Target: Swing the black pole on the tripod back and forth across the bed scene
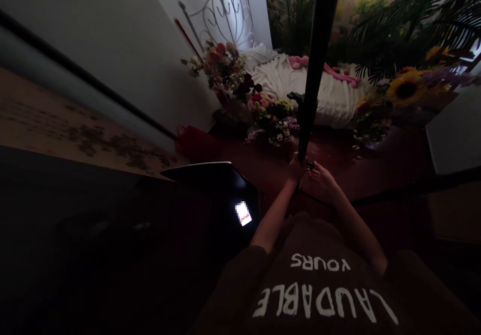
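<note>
A tall black stand pole (pixel 314 59) rises in front of me, leaning slightly to the right at its top. Low on it, my left hand (pixel 295 167) is closed around the shaft. Just to the right, my right hand (pixel 320 176) has its fingers bent at a small black knob (pixel 310 165) beside the pole. The dim light leaves the exact finger contact on the knob hard to see. Higher up, a dark clamp (pixel 296 97) juts from the pole's left side.
Artificial flowers (pixel 225 62) stand before a bed with a cream cover (pixel 278 77) and a metal headboard (pixel 225 14). A sunflower (pixel 407 88) is at right. Left of my arms, a lit screen (pixel 244 215) lies on a dark surface (pixel 210 190). A red bag (pixel 193 142) sits behind.
</note>
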Motion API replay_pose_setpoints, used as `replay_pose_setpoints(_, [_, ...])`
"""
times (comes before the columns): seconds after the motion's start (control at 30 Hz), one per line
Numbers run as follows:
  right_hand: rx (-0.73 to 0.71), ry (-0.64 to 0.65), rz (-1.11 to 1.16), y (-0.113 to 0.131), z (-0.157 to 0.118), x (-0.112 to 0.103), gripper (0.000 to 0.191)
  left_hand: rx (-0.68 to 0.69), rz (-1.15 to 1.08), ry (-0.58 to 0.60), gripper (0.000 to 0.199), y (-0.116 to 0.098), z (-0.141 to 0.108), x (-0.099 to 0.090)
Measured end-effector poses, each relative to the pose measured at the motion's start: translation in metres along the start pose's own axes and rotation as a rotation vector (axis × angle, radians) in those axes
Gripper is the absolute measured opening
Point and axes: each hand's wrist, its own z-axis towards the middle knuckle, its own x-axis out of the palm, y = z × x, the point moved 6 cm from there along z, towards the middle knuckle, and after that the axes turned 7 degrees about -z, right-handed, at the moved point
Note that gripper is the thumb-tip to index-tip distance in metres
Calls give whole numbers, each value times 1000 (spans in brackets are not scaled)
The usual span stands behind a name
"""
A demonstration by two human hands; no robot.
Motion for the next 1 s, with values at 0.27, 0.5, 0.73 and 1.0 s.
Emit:
replay_pose_setpoints(0.27, [-822, -158, -751, 47, -46, 1, 47, 0, -36, 4, 36, 4, -1, 1])
replay_pose_setpoints(0.5, [-797, -172, -884, 52, -37, -1, 36, 18, -28, 7, 32, -1, -1, 0])
replay_pose_setpoints(0.73, [-653, -194, -659, 49, -24, -5, 50, 41, -72, 22, 31, -8, -3, -3])
replay_pose_setpoints(1.0, [-428, -95, -369, 37, -6, -8, 55, 64, -132, 9, 34, -16, -6, -5])
